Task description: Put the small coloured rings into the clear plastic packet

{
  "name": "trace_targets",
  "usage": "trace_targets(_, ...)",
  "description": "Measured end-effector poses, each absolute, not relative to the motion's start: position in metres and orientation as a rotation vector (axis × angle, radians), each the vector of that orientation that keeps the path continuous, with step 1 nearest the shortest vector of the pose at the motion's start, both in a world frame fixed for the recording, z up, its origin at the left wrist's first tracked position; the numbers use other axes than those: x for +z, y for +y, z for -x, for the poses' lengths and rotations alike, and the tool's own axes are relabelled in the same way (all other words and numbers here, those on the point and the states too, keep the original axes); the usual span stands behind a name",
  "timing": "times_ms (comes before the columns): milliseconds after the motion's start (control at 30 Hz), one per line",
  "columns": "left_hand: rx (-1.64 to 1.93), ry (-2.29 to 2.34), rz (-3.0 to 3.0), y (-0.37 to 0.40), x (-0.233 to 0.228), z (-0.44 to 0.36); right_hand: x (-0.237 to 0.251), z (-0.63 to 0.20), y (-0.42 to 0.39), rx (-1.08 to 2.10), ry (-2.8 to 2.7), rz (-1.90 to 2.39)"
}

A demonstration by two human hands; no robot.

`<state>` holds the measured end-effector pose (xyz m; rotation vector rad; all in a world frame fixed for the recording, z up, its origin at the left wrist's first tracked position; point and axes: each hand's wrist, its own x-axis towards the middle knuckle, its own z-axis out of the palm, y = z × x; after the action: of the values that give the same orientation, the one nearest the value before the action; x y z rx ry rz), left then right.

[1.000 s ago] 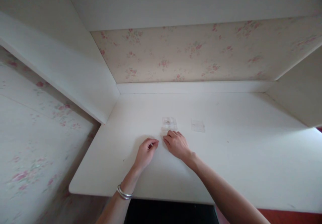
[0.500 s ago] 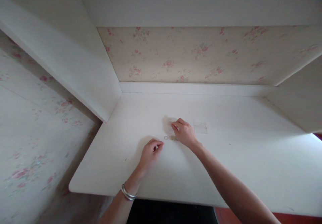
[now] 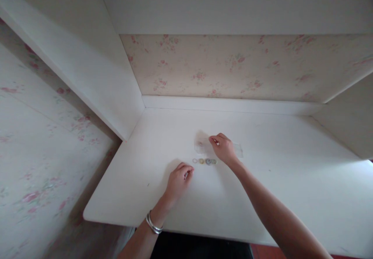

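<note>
My right hand (image 3: 224, 150) pinches a clear plastic bag (image 3: 201, 146) at frame centre, just above a row of small rings (image 3: 204, 161). My left hand (image 3: 178, 180) rests curled, fingertips together, whether holding anything I cannot tell. Bare white desk (image 3: 291, 181) spreads right.

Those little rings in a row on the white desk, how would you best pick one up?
Take the end ring, probably by its rim, coming straight down from above. The rings lie flat, side by side, so the middle ones give fingers little room. The left hand rests nearest that end; the right hand is at a clear plastic bag.
</note>
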<state>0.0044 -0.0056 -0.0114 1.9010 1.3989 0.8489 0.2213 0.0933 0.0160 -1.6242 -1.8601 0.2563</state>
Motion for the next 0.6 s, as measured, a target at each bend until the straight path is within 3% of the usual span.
trace_targets(600, 0.360, 1.623, -2.240, 0.029, 0.002, -0.029, -0.017, -0.275, 0.013, 0.534, -1.379, 1.759)
